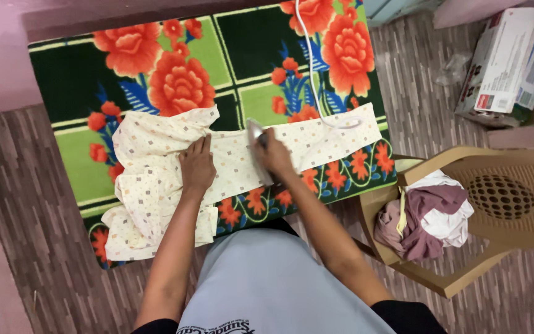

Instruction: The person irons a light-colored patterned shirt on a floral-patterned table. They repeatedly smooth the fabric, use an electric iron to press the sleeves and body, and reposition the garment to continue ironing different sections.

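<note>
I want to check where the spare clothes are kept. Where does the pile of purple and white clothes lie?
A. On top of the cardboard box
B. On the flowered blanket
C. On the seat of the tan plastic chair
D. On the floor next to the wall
C: the pile of purple and white clothes rests on the seat of the tan plastic chair, beside the flowered blanket, not on it.

A cream garment dotted with small squares lies on a green-and-black blanket patterned with orange-red flowers; tan plastic chair alongside.
</note>
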